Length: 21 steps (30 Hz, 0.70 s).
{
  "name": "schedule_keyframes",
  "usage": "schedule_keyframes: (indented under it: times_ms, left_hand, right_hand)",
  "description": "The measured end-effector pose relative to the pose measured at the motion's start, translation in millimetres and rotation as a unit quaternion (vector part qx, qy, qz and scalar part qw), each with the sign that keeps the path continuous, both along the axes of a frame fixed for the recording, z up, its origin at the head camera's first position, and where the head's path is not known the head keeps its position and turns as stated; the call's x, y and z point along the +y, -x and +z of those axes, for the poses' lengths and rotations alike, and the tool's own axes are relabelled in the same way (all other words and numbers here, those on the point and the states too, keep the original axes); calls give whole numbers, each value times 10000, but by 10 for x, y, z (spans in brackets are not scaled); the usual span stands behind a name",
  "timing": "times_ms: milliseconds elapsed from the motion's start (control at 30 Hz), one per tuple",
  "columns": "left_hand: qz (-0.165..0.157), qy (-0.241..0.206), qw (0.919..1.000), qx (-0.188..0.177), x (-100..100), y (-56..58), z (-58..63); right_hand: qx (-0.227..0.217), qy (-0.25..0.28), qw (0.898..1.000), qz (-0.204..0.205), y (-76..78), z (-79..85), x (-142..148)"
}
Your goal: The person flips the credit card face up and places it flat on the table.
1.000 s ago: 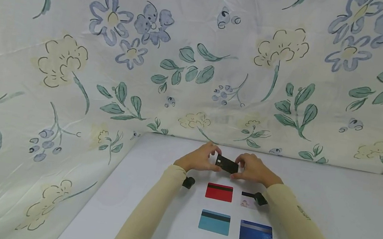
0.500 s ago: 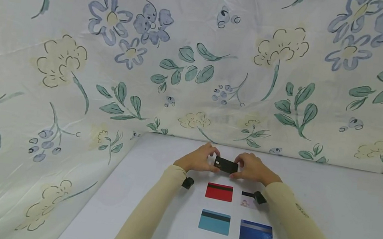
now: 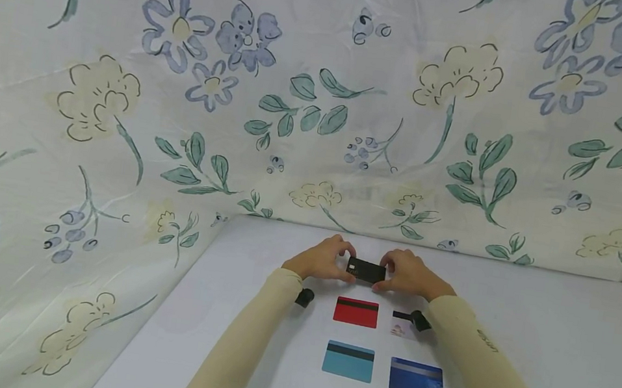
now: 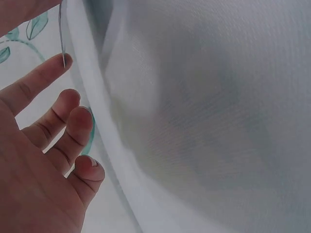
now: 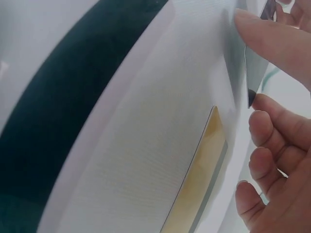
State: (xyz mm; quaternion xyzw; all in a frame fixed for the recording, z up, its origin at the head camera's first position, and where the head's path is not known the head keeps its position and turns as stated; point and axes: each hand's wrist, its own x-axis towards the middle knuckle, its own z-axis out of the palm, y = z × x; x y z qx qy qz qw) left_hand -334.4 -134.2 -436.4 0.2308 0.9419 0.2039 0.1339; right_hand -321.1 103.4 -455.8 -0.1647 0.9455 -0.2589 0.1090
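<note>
A black bank card (image 3: 366, 271) with a small chip near its left end is held above the far part of the white table. My left hand (image 3: 321, 259) pinches its left end between thumb and forefinger. At the right end my right hand (image 3: 410, 274) does the same. In the left wrist view the card is a thin edge (image 4: 61, 34) between the left fingertips, and the other left fingers (image 4: 63, 131) are bent and off it. From the right wrist, the card (image 5: 253, 77) shows edge-on too.
Nearer me lie a red card (image 3: 356, 312), a pale card (image 3: 402, 327) partly behind a black wrist device (image 3: 421, 321), a light blue card (image 3: 348, 361) and a dark blue card (image 3: 417, 380). Flowered cloth (image 3: 382, 98) hangs behind the white table (image 3: 549, 356).
The black card has turned from a slant to nearly level and shifted slightly left. Both hands keep their pinch and have barely moved. The other cards lie as before.
</note>
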Motion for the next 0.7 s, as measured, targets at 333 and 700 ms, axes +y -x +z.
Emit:
schedule_keyframes:
  times_ms: [333,700]
  left_hand:
    - [-43,249,9997,-16,-6,-10,-22]
    - [-65,346,9994,-54,-23,7,-40]
  right_hand:
    - [-114,-100,9999,44,-18,21,-41]
    - [-232,-156,9996,29,7,2,-60]
